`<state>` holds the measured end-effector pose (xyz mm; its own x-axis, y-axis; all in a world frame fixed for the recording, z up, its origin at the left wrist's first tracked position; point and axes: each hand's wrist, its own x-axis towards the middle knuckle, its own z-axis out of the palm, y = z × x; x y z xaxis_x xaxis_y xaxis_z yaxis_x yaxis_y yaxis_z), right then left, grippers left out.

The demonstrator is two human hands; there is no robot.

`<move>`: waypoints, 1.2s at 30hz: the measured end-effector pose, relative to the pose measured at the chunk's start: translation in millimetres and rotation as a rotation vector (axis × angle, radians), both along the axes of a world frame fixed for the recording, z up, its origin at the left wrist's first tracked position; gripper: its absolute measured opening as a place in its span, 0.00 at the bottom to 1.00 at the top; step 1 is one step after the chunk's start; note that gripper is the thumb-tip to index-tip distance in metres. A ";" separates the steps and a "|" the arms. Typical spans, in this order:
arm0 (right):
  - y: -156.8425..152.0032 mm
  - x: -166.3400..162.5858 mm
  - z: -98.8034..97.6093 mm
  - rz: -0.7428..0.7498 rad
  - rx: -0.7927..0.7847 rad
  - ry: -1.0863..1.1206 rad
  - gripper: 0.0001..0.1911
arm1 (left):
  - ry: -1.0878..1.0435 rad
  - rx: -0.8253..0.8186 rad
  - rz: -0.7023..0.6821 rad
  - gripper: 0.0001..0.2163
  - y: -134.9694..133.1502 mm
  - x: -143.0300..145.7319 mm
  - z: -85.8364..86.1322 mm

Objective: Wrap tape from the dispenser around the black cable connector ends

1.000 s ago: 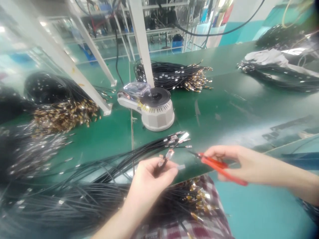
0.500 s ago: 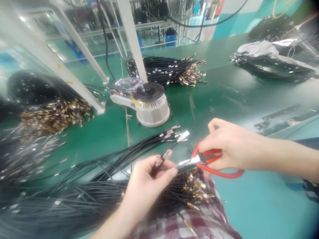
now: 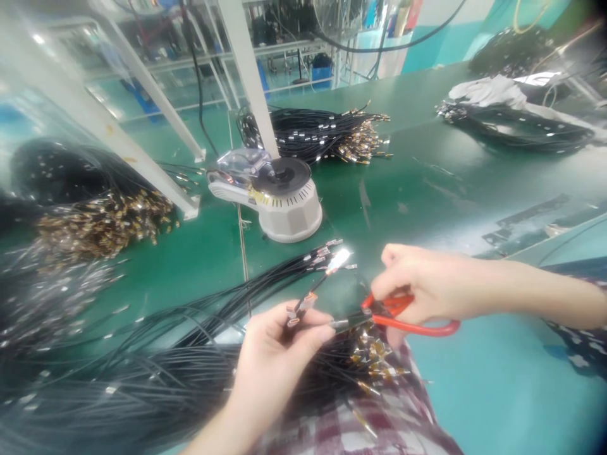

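My left hand (image 3: 277, 354) is closed, pinching a black cable (image 3: 317, 284) with metal terminals between thumb and fingers. A bright terminal or tag shows at the cable's upper end, and a small silver piece (image 3: 339, 323) sticks out past my fingertips. My right hand (image 3: 412, 287) is closed round the red handles of scissors (image 3: 427, 327). Their blades point toward my left hand, partly blurred and hard to make out. Under both hands lies a thick bundle of black cables (image 3: 165, 385) with brass-coloured ends, partly over a checked cloth (image 3: 322, 433).
A white round tape dispenser (image 3: 289, 215) stands on the green table (image 3: 408, 183). More cable bundles lie behind it (image 3: 308, 136), at the left, and at the far right (image 3: 516, 129). Slanting white posts (image 3: 249, 76) rise from the table. Other loose cables (image 3: 265, 278) run beside my left hand.
My right hand has moved slightly left and down with the scissors, whose silver blades show less now. My left hand has shifted a little left, still holding the cable.
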<state>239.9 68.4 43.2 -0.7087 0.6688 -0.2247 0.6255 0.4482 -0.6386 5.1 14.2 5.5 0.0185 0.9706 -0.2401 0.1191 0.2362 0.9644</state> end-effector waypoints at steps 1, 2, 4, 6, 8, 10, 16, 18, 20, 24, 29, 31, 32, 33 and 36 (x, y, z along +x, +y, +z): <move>1.7 0.5 -1.6 -0.030 -0.084 0.007 0.22 | -0.021 -0.004 0.000 0.03 0.3 -1.6 -1.2; 4.1 2.0 -3.5 -0.073 -0.154 0.019 0.22 | -0.049 -0.012 -0.006 0.03 0.6 -3.2 -2.4; 10.5 8.9 -8.8 -0.218 -0.182 0.026 0.23 | -0.134 -0.039 -0.025 0.04 1.6 -6.0 -5.0; 17.2 21.4 -16.6 -0.406 -0.027 -0.053 0.24 | -0.244 -0.087 -0.042 0.07 2.9 -7.7 -7.4; 21.8 37.2 -26.7 -0.509 0.257 -0.239 0.24 | -0.346 -0.144 -0.045 0.10 4.7 -8.4 -8.9; 23.9 52.2 -37.9 -0.537 0.496 -0.317 0.23 | -0.421 -0.189 -0.050 0.12 7.0 -8.3 -9.3; 25.8 54.4 -46.8 -0.774 0.145 -0.058 0.22 | -0.453 -0.206 -0.079 0.12 12.4 -4.7 -9.6; 24.2 38.3 -37.2 -0.778 -0.087 0.221 0.21 | -0.421 -0.222 -0.118 0.12 13.4 -2.4 -10.6; 20.8 18.5 -26.2 -0.762 -0.172 0.387 0.20 | -0.391 -0.252 -0.171 0.12 14.6 -0.6 -11.4; 13.2 -17.1 -16.1 -0.602 -0.251 0.677 0.16 | -0.390 -0.307 -0.252 0.13 18.5 -0.7 -11.7; 13.5 -48.1 -23.1 -0.512 -0.396 0.889 0.15 | -0.433 -0.302 -0.280 0.13 22.5 -4.7 -11.7; 16.3 -57.8 -25.6 -0.553 -0.433 0.942 0.16 | -0.446 -0.306 -0.264 0.14 22.8 -6.0 -11.4; 17.6 -61.7 -26.5 -0.585 -0.436 0.953 0.16 | -0.452 -0.308 -0.260 0.14 22.7 -6.6 -11.4; 18.7 -64.9 -27.2 -0.620 -0.432 0.952 0.16 | -0.462 -0.312 -0.262 0.14 22.7 -7.2 -11.5; 19.8 -70.0 -30.0 -0.679 -0.429 0.936 0.15 | -0.503 -0.328 -0.276 0.13 23.3 -9.3 -13.3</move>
<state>169.9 88.3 13.2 -0.2527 0.9613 -0.1096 -0.1274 -0.1453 -0.9811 -4.2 37.5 -7.8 0.4437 0.7919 -0.4196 -0.2289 0.5528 0.8013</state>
